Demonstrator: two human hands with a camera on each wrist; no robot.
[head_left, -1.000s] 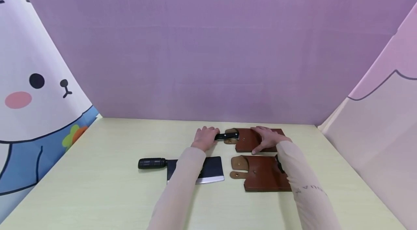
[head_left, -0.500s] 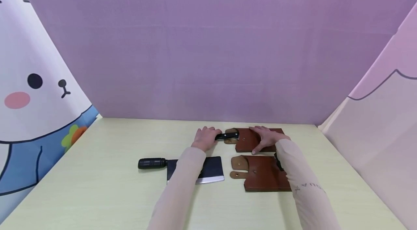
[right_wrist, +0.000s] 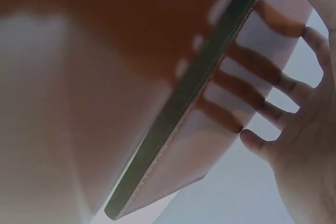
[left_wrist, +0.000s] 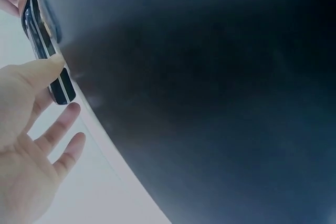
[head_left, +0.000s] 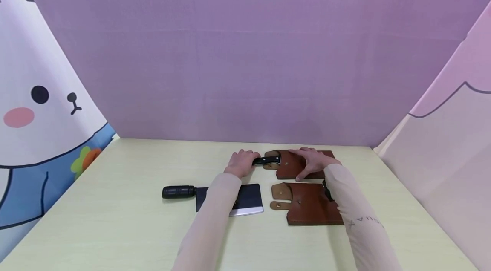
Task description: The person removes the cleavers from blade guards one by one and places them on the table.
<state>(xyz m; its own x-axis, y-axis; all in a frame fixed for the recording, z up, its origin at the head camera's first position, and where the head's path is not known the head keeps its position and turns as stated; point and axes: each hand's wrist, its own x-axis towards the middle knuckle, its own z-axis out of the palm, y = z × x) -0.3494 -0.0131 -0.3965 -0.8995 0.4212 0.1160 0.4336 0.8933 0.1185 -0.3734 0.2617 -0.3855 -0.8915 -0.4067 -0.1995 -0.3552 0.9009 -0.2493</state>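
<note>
My left hand (head_left: 241, 163) pinches the end of a black riveted knife handle (head_left: 271, 160) between thumb and finger. The other fingers stay off it in the left wrist view. The handle runs into the mouth of the farther brown leather sheath (head_left: 285, 171), and the blade is hidden. My right hand (head_left: 314, 160) lies across that sheath with its fingers spread, its thumb at the near edge. Straight fingers (right_wrist: 291, 90) touch glossy leather in the right wrist view. A cleaver (head_left: 250, 196) with a dark blade and black grip lies flat, partly under my left sleeve.
A second brown leather sheath (head_left: 310, 213) lies nearer, its tan strap open, partly below my right forearm. All rests on a pale table (head_left: 126, 220). A purple cloth wall (head_left: 245, 70) stands behind, with printed cloth (head_left: 46, 134) on the left.
The right hand's fingers have slid slightly left along the farther sheath. The left hand, knife handle, cleaver and nearer sheath keep their places.
</note>
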